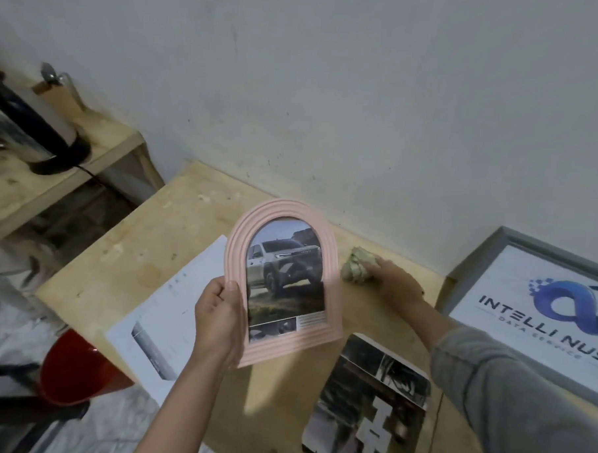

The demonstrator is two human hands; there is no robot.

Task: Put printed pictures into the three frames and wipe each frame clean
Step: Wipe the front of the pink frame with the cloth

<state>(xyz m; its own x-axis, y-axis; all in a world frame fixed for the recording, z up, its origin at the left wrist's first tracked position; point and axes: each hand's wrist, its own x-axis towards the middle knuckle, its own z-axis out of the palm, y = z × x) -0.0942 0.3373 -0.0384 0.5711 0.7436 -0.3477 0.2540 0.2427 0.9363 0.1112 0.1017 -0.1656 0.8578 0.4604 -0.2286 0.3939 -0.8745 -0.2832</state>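
Observation:
My left hand (pixel 220 317) grips the left edge of a pink arched frame (pixel 334 279), thumb on its front, and holds it upright above the wooden table (pixel 174 227). Inside the frame is a printed picture of a white truck. My right hand (pixel 396 282) reaches to a crumpled pale cloth (pixel 355 267) lying on the table near the wall, and its fingers touch or close on it; the grip is blurred. A rounded white frame (pixel 368 400) with a dark picture lies flat at the front right. Printed sheets (pixel 163 309) lie under my left hand.
A grey frame with a blue logo print (pixel 541 305) leans at the right edge. A red bucket (pixel 75 370) stands on the floor by the table's left side. A steel kettle (pixel 31 125) sits on a lower wooden shelf at the far left.

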